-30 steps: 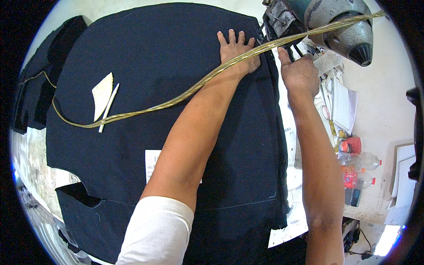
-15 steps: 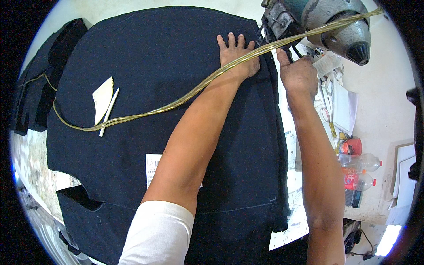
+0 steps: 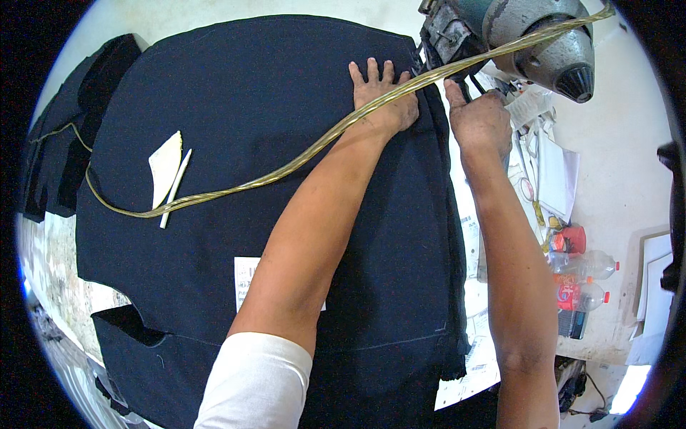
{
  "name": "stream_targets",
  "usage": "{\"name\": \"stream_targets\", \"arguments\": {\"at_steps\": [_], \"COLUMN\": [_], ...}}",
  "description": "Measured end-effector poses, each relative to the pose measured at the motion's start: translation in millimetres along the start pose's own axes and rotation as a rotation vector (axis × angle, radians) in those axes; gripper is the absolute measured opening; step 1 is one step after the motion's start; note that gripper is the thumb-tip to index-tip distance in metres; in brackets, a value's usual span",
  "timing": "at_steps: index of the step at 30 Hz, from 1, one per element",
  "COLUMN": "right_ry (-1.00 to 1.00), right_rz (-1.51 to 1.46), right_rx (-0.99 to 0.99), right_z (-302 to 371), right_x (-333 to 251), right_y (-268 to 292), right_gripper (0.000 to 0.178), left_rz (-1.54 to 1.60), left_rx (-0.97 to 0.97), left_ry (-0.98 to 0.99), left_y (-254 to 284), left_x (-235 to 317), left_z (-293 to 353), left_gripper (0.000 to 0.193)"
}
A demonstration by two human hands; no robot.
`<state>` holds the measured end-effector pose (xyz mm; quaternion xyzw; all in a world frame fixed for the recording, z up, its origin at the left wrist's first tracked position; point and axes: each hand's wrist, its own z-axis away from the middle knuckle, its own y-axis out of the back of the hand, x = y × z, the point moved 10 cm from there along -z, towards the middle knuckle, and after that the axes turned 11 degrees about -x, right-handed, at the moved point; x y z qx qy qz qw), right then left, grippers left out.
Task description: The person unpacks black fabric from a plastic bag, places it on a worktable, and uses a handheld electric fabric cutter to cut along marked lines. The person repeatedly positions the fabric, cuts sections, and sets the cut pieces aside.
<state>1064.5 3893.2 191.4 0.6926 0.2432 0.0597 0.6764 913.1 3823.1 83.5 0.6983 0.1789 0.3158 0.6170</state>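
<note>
My left hand lies flat with fingers spread on a stack of dark navy fabric, close to its right edge. Beside that edge, my right hand is closed round the dark handle of a cloth cutting machine with a rounded grey motor housing. A twisted golden cable runs from the upper right across my left hand and on over the fabric. The machine's blade and base are hidden. Faint chalk lines mark the cloth.
On the fabric lie a pale flat piece, a white stick and a paper label partly under my left arm. More folded dark fabric sits at the left. Plastic bottles and papers lie at the right.
Both hands keep their hold and nearly the same places. The fabric and the things on it appear slightly lower in the picture; the machine appears a little further left.
</note>
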Motion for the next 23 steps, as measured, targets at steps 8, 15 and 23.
{"name": "stream_targets", "arguments": {"at_steps": [8,15,23], "right_ry": [-0.02,-0.007,-0.008], "right_rz": [0.02,0.006,0.01], "right_rx": [-0.035,-0.038,-0.035], "right_z": [-2.4,-3.6,-5.7], "right_x": [-3.1,-5.9,-8.0], "right_y": [-2.1,-2.5,-2.5], "right_gripper": [0.082,0.082,0.084], "left_rz": [0.022,0.023,0.024], "left_rx": [-0.074,-0.03,-0.016], "left_ry": [0.03,0.02,0.012], "left_y": [0.4,2.5,-1.8], "left_x": [-0.2,-0.4,-1.7], "left_z": [1.4,2.2,-2.4], "left_gripper": [0.058,0.059,0.06]}}
